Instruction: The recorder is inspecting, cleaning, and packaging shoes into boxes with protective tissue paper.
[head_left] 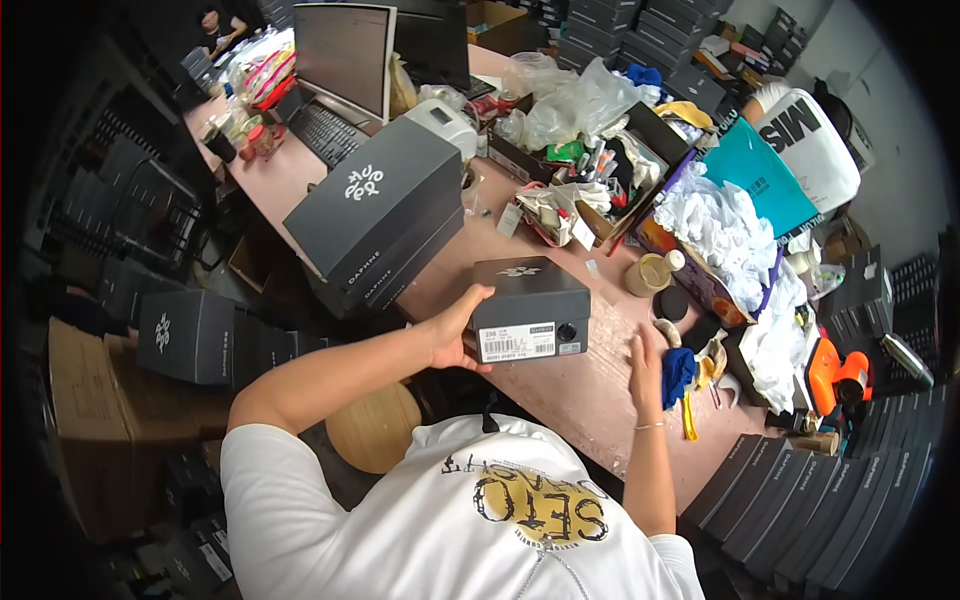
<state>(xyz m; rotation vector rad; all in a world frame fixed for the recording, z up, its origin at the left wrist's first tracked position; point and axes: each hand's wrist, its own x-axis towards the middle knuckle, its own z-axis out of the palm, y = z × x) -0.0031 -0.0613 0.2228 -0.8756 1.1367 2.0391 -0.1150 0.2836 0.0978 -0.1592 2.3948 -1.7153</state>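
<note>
the box [533, 308] probably handles light and stiff, corners crushable; hold it low at both ends. it is dark grey, with a white label [517, 341] and round black spot [568, 332] facing six o'clock. it is mid-view over the tabletop [615, 312], resting or lifted i cannot tell. the left hand [456, 333] grips its nine o'clock end; the right hand [646, 372], at four o'clock, is open and empty.
</note>
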